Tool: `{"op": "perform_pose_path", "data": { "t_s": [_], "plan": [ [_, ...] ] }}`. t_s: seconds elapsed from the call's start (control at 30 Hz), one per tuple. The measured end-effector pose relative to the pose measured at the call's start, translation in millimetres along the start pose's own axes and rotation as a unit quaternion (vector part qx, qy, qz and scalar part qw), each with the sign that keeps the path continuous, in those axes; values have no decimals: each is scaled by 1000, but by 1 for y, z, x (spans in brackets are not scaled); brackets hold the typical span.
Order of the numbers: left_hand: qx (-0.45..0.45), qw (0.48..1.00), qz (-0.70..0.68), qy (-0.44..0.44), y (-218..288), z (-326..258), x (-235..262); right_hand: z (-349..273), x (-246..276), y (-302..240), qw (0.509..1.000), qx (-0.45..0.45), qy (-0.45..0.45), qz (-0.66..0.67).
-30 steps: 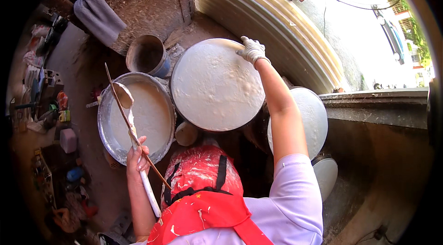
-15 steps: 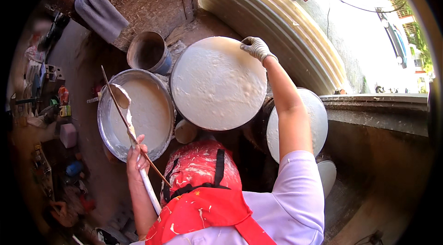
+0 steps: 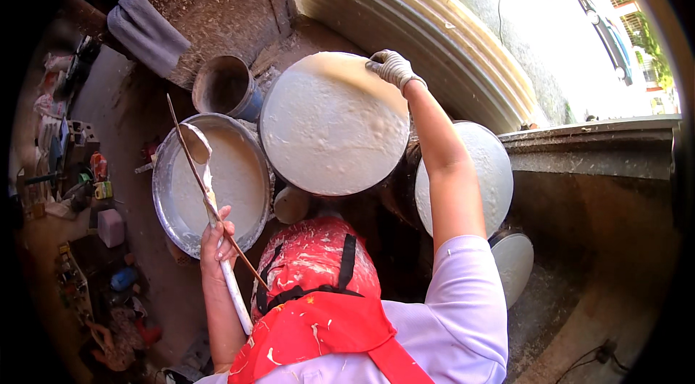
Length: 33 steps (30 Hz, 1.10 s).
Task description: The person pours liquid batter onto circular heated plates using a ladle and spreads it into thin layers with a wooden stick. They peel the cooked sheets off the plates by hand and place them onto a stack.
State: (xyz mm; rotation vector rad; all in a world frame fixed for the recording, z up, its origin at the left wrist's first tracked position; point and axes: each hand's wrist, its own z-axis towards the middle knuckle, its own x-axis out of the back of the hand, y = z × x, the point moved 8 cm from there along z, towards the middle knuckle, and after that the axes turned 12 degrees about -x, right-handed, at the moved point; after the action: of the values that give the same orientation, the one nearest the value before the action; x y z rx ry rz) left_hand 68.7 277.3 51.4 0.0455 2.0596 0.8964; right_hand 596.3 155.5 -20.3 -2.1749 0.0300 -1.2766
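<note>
My left hand (image 3: 217, 239) is closed round the white handle of a ladle (image 3: 200, 145) and a thin brown stick (image 3: 190, 152) crossing it. The ladle's bowl is above a wide metal pot (image 3: 165, 199) of milky white batter (image 3: 228, 174). My right hand (image 3: 391, 68), in a pale knitted glove, bends its fingers over the far right rim of a large white disc (image 3: 329, 131). The disc's surface is lumpy, with a tan band along its far right edge. The undersides of the right fingers are hidden.
Right of my arm is a second white round top (image 3: 467, 174), with a smaller round (image 3: 512, 268) nearer. A bucket (image 3: 224, 86) stands behind the pot, and a small container (image 3: 291, 205) between pot and disc. Corrugated sheeting (image 3: 420, 36) curves behind; a grey towel (image 3: 147, 33) hangs far left.
The whole view has shifted slightly, so most things sit a little further left and up. Both hands keep their grips; the tan band on the disc looks wider.
</note>
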Motion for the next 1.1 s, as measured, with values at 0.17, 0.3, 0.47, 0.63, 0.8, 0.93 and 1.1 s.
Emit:
{"op": "perform_pose_path", "data": {
  "t_s": [0.17,0.3,0.47,0.63,0.8,0.93,1.1],
  "plan": [
    [-19,1000,-2,10,4,-4,5,-4,-6,10,964,-24,-138,227],
    [-24,999,-11,27,4,-7,15,-9,-9,16,973,-40,-136,181],
    [-27,999,-21,23,4,-11,26,-26,-21,11,927,-76,-264,257],
    [-39,998,-30,28,7,-10,37,-48,-8,-14,909,-31,-310,277],
    [-21,999,-34,27,7,-9,51,-70,7,-40,924,-20,-294,243],
    [-11,999,-39,36,8,-4,71,-88,16,-62,932,-20,-284,223],
    [19,998,-49,20,10,6,95,-122,28,-95,950,-25,-252,180]
  ]
}}
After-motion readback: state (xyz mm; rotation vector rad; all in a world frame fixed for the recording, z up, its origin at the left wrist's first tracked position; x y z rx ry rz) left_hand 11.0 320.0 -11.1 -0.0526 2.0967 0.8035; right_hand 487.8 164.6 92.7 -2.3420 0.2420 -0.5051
